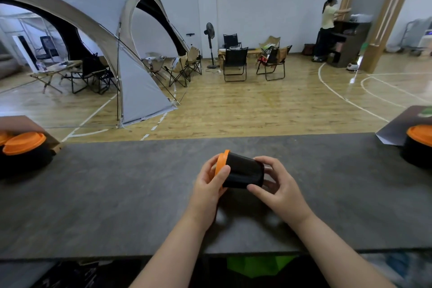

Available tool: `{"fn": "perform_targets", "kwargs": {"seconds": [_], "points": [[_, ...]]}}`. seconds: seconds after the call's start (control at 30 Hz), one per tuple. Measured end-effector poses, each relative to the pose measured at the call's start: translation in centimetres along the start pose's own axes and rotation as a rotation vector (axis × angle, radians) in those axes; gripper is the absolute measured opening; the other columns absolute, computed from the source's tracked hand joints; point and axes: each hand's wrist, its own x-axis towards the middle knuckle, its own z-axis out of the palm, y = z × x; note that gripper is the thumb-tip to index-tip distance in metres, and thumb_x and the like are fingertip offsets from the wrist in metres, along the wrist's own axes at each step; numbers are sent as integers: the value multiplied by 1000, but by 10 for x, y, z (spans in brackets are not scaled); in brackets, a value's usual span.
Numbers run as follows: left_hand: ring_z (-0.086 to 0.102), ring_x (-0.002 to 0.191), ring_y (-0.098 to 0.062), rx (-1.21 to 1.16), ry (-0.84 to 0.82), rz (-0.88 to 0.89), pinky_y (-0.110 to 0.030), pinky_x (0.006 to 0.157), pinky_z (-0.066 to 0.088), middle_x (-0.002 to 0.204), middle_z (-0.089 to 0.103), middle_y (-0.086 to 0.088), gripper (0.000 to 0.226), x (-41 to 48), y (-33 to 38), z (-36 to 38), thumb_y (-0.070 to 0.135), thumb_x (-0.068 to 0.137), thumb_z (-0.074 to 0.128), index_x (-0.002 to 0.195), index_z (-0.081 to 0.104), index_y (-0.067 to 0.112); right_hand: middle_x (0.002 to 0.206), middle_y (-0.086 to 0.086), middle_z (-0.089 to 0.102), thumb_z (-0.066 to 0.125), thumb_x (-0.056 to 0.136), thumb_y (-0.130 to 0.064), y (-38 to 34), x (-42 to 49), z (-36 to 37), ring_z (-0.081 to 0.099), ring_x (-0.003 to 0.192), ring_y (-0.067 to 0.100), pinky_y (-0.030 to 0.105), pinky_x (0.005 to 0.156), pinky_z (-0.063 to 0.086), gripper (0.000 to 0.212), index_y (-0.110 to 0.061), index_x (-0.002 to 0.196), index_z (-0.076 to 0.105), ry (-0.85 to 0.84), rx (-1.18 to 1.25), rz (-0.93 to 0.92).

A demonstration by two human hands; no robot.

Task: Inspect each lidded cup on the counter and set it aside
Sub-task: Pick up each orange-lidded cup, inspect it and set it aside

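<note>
While the black cup (pixel 243 174) is tipped on its side like this, held over the middle of the worktop (pixel 117 182) with a shadow under it, the trick is letting both hands share the load. The left hand (pixel 208 189) is curled round the orange lid (pixel 221 162) end, thumb lying across the rim. The right hand (pixel 278 190) pinches the base end between thumb and fingers.

Looks to me like the inspect part, not the set-aside part yet. I'd roll the cup slowly between the two grips rather than release either one, and check the seam where the lid meets the wall for gaps. Go easy with that left thumb imo, since pushing on the rim could pop the lid.

Two lidded cups (pixel 23 152) sit at the far left and a lone cup (pixel 418 147) at the far right. Can't tell which side is the done pile.
</note>
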Motion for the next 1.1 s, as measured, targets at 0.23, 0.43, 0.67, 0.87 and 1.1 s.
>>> {"fn": "perform_targets", "kwargs": {"seconds": [0.23, 0.43, 0.67, 0.87, 1.1], "points": [[66, 116, -23, -76, -37, 33, -36, 102, 51, 129, 67, -12, 63, -4, 3, -1, 13, 78, 70, 138, 52, 16, 131, -6, 52, 84, 73, -4, 2, 2, 0, 52, 126, 11, 21, 100, 49, 72, -30, 131, 50, 5, -172, -105], [66, 113, -19, 74, 38, 119, -35, 96, 54, 122, 71, -3, 67, -9, 0, 11, 11, 74, 76, 136, 54, 20, 124, -19, 59, 87, 70, -24, 6, 2, -12, 55, 119, 1, 27, 99, 48, 68, -33, 128, 54, 0, -201, 3], [64, 121, -19, 237, -65, 118, -28, 93, 53, 130, 68, -5, 70, -14, -16, 72, 0, 78, 76, 142, 50, 13, 131, -5, 62, 76, 81, 5, 7, -25, -95, 61, 119, 2, 17, 91, 51, 66, -26, 133, 50, -98, 35, 174], [63, 118, -12, 427, -133, 137, -32, 93, 55, 124, 70, 7, 61, -12, -46, 156, 11, 76, 82, 130, 59, 24, 128, -19, 52, 84, 78, -31, 4, -50, -183, 52, 122, 2, 28, 85, 57, 62, -31, 132, 55, -100, -98, 138], [65, 117, -10, 431, -251, 130, -34, 100, 53, 124, 70, 5, 59, 4, -106, 300, 2, 81, 78, 131, 54, 22, 124, -19, 64, 83, 77, -15, 24, -80, -318, 57, 122, 1, 21, 88, 53, 63, -35, 129, 52, 123, -106, 213]]}}
